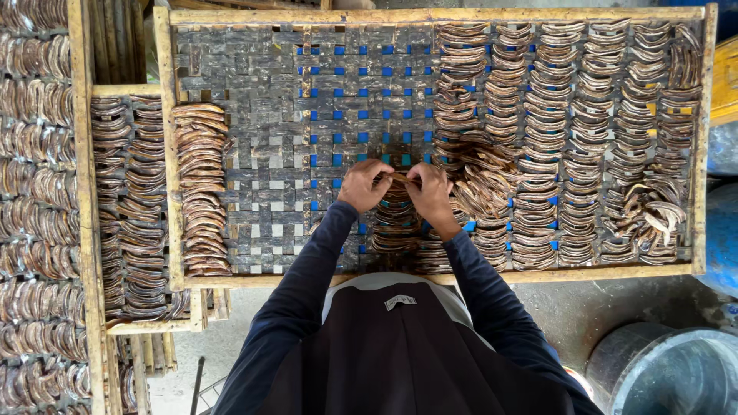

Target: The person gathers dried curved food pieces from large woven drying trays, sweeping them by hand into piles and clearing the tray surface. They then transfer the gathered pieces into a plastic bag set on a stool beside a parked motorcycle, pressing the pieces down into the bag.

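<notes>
A big wooden-framed tray (430, 14) fills most of the view, its bed woven from grey straps (261, 115) with blue showing through the gaps. Rows of curved brown strips (584, 138) cover the right half of it, stacked in neat columns, and one more column (201, 188) lies along the left edge of the bed. The middle of the bed is bare weave. To the left, a second tray (127, 91) and a third one (77, 192) at the picture's edge hold more of the same curved pieces. A grey round tub (669, 369) stands on the concrete floor at the lower right.

The person leans over the near edge in a dark long-sleeved top. The left hand (363, 184) and the right hand (430, 192) meet just above a short column (396, 219) near the tray's middle. Both hands are closed, fingers and thumbs pinching the two ends of one curved strip (397, 178) held between them, directly over the top of that column.
</notes>
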Available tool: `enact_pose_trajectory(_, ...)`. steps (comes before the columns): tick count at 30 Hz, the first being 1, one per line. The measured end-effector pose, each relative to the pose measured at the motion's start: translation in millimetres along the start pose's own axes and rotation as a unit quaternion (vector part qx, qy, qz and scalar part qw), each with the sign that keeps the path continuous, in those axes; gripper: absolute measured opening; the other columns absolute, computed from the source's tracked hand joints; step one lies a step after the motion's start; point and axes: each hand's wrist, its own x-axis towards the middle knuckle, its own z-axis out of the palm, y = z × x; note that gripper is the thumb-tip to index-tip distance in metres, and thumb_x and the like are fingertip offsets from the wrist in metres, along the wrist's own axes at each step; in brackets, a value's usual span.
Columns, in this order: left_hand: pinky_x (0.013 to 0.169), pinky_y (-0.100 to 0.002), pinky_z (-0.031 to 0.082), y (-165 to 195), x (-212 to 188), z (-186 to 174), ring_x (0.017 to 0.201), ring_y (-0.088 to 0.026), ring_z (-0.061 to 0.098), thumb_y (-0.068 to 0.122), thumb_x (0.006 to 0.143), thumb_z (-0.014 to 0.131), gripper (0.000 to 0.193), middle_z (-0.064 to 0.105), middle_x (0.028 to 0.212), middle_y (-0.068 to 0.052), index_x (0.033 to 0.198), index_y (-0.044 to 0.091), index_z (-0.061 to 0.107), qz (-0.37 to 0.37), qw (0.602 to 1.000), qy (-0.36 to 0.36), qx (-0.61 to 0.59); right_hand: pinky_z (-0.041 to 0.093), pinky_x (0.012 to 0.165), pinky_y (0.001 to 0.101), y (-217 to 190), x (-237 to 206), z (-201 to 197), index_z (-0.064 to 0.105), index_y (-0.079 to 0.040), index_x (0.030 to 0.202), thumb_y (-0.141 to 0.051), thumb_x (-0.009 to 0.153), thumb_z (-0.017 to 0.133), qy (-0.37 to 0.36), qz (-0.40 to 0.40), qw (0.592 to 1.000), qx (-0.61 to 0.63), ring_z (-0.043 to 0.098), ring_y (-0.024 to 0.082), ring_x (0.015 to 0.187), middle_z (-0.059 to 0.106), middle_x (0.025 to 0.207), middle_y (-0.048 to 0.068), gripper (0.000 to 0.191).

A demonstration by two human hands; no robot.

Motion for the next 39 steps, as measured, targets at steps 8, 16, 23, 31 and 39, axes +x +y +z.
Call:
enact_pose_trajectory(8, 0.081, -0.044, 0.054, -14, 3, 1, 0.094, -0.032, 0.067, 0.022, 0.097, 0.072, 0.017, 0.067, 0.103, -0.012, 0.11, 0.011, 0.075, -0.045, 0.995, 0.062, -0.059, 0.054, 0.076, 0.0362, 3, 18, 9, 0.071, -0.008, 0.114, -0.011, 0.098, 0.07, 0.01, -0.033, 0.991, 0.126, 0.071, 0.021, 0.085, 0.074, 0.1, 0.009, 0.016)
enact_pose_trajectory(16, 0.076, -0.041, 0.057, -79, -1, -86, 0.088, -0.029, 0.071, 0.021, 0.097, 0.071, 0.017, 0.072, 0.1, -0.012, 0.11, 0.011, 0.072, -0.149, 0.979, 0.122, -0.069, 0.056, 0.072, 0.0347, -63, 86, 68, 0.071, -0.008, 0.11, -0.006, 0.096, 0.072, 0.01, -0.088, 0.987, 0.135, 0.073, 0.022, 0.083, 0.074, 0.097, 0.011, 0.014)
enact_pose_trajectory(23, 0.078, -0.042, 0.058, -166, -8, -241, 0.09, -0.034, 0.072, 0.013, 0.096, 0.068, 0.015, 0.072, 0.101, -0.015, 0.11, 0.008, 0.069, -0.162, 0.95, 0.262, 0.042, 0.058, 0.074, 0.0353, -210, 167, 176, 0.064, -0.006, 0.101, 0.0, 0.089, 0.075, 0.03, -0.179, 0.959, 0.216, 0.07, 0.025, 0.086, 0.065, 0.096, 0.011, 0.018)
enact_pose_trajectory(31, 0.079, -0.048, 0.056, -208, -2, -311, 0.091, -0.039, 0.065, 0.008, 0.089, 0.073, 0.01, 0.067, 0.098, -0.016, 0.099, 0.01, 0.071, -0.157, 0.922, 0.29, 0.203, 0.05, 0.073, 0.0487, -292, 202, 231, 0.063, -0.005, 0.096, 0.003, 0.09, 0.07, 0.072, -0.193, 0.968, 0.141, 0.062, 0.037, 0.086, 0.058, 0.094, 0.017, 0.012)
enact_pose_trajectory(39, 0.085, -0.048, 0.055, -221, -16, -293, 0.097, -0.037, 0.064, 0.001, 0.091, 0.067, 0.015, 0.068, 0.1, -0.014, 0.104, 0.007, 0.07, -0.123, 0.918, 0.277, 0.257, 0.056, 0.077, 0.0413, -235, 178, 223, 0.067, -0.011, 0.117, -0.001, 0.099, 0.063, 0.076, -0.136, 0.969, 0.19, 0.071, 0.031, 0.093, 0.069, 0.108, 0.013, 0.021)
